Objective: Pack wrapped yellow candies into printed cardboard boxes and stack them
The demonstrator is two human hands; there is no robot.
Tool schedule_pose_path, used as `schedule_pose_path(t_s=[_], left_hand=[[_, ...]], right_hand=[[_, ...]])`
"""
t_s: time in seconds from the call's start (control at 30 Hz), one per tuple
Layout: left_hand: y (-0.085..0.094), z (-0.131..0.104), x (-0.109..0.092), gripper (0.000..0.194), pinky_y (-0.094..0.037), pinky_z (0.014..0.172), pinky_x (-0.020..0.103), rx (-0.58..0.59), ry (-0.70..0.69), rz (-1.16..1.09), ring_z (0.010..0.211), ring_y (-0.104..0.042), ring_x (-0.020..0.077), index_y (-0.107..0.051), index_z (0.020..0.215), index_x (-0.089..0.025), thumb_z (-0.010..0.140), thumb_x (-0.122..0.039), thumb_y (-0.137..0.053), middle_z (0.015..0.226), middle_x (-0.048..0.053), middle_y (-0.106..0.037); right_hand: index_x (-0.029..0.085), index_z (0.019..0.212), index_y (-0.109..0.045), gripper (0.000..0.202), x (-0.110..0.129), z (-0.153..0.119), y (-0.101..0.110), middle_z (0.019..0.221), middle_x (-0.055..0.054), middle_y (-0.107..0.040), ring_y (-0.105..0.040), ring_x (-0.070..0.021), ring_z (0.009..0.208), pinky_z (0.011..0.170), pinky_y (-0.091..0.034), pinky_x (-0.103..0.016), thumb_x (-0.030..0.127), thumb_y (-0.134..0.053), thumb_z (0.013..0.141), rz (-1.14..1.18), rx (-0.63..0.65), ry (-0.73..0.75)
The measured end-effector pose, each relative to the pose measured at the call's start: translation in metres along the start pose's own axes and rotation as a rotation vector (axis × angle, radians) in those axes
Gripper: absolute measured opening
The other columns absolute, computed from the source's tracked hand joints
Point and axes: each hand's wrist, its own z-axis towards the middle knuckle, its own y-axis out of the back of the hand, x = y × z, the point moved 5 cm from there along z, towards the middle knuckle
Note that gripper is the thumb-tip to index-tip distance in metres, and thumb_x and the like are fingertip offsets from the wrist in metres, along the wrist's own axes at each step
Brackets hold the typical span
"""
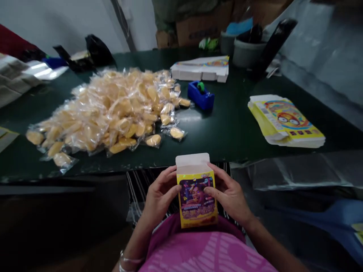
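A small yellow printed carton (197, 204) is held upright over my lap, its white top flap (193, 159) standing up at the table's front edge. My left hand (161, 192) grips its left side, thumb on the printed front. On the other side my right hand (228, 192) holds it the same way, thumb on the front and fingers behind. Beyond the carton, on the dark green table (221, 132), lies a large heap of individually wrapped yellowish pieces (119, 109). The inside of the carton is hidden from me.
Behind the heap's right end sits a blue tape dispenser (200, 96) with green tape. A stack of flat yellow cartons (286, 121) lies at the right, and more white flat cartons (201, 69) lie farther back. Grey tubs (246, 51) stand at the back right.
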Motion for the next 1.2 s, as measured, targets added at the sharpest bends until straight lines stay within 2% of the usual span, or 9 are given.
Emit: schedule_pose_path(t_s=[0.17,0.37,0.6,0.67,0.77,0.9,1.0,1.1,1.2], left_hand=[[0.008,-0.023,0.015,0.030,-0.058,0.082,0.029,-0.047,0.107,0.095,0.092,-0.072,0.0204,-0.072,0.104,-0.022,0.076,-0.030,-0.078,0.100,0.005,-0.077],[0.005,-0.024,0.010,0.012,-0.056,0.077,0.027,-0.186,0.038,0.254,0.090,-0.069,0.0200,-0.075,0.078,-0.020,0.075,-0.032,-0.075,0.099,0.004,-0.075],[-0.002,-0.022,0.008,0.008,-0.048,0.062,0.018,-0.203,0.068,0.213,0.069,-0.058,0.0116,-0.067,0.071,-0.021,0.078,-0.023,-0.069,0.075,-0.002,-0.065],[-0.003,-0.021,0.008,0.005,-0.048,0.062,0.017,-0.205,0.074,0.148,0.070,-0.058,0.0110,-0.065,0.080,-0.023,0.079,-0.022,-0.070,0.077,-0.004,-0.065],[-0.004,-0.017,0.007,0.020,-0.052,0.070,0.020,-0.165,0.083,0.113,0.080,-0.063,0.0128,-0.064,0.096,-0.028,0.079,-0.022,-0.073,0.089,-0.004,-0.068],[-0.003,-0.013,0.002,0.002,-0.053,0.082,0.024,-0.018,0.090,0.233,0.093,-0.065,0.0162,-0.070,0.083,-0.023,0.083,-0.025,-0.070,0.099,0.002,-0.070],[-0.004,-0.014,0.002,0.007,-0.053,0.087,0.028,0.052,0.131,0.231,0.102,-0.065,0.0198,-0.072,0.086,-0.023,0.084,-0.028,-0.069,0.106,0.004,-0.070],[-0.008,-0.015,0.004,0.010,-0.055,0.082,0.028,0.005,0.164,0.186,0.098,-0.066,0.0208,-0.069,0.084,-0.022,0.081,-0.032,-0.072,0.105,0.005,-0.071],[-0.017,-0.012,0.007,0.016,-0.055,0.073,0.026,-0.052,0.179,0.167,0.086,-0.066,0.0174,-0.064,0.078,-0.022,0.074,-0.028,-0.078,0.098,0.002,-0.070]], right_hand=[[0.028,0.118,-0.064,0.047,-0.011,-0.024,0.000,0.103,-0.003,-0.073,-0.070,-0.0214,0.092,0.081,-0.059,-0.035,0.029,-0.079,0.074,-0.037,0.069,-0.115],[0.024,0.088,-0.072,0.009,0.014,-0.018,0.005,0.101,-0.006,-0.069,-0.066,-0.0204,0.095,0.072,-0.055,-0.029,0.029,-0.065,0.088,-0.289,-0.043,0.132],[0.022,0.077,-0.065,0.010,0.016,-0.017,0.005,0.083,-0.003,-0.064,-0.062,-0.0165,0.075,0.064,-0.051,-0.027,0.026,-0.067,0.086,-0.264,-0.098,0.104],[0.024,0.090,-0.062,0.015,0.010,-0.016,0.010,0.084,-0.001,-0.064,-0.063,-0.0160,0.074,0.064,-0.053,-0.026,0.030,-0.073,0.081,-0.150,-0.129,0.024],[0.028,0.107,-0.058,0.037,0.004,-0.012,0.014,0.086,0.000,-0.064,-0.065,-0.0169,0.077,0.067,-0.056,-0.027,0.035,-0.078,0.076,-0.037,-0.101,-0.007],[0.024,0.085,-0.067,0.014,0.001,-0.012,0.018,0.095,-0.005,-0.067,-0.065,-0.0198,0.090,0.075,-0.056,-0.032,0.036,-0.073,0.084,-0.091,-0.019,0.044],[0.024,0.091,-0.069,0.028,-0.004,-0.018,0.020,0.110,-0.008,-0.067,-0.067,-0.0235,0.099,0.080,-0.058,-0.037,0.046,-0.079,0.076,0.047,0.038,-0.036],[0.023,0.089,-0.069,0.030,-0.003,-0.024,0.020,0.112,-0.008,-0.068,-0.068,-0.0238,0.100,0.082,-0.057,-0.039,0.049,-0.078,0.076,0.134,0.066,-0.115],[0.023,0.083,-0.066,0.017,0.003,-0.024,0.020,0.106,-0.005,-0.069,-0.068,-0.0206,0.096,0.079,-0.057,-0.035,0.036,-0.076,0.080,0.054,0.009,-0.117]])
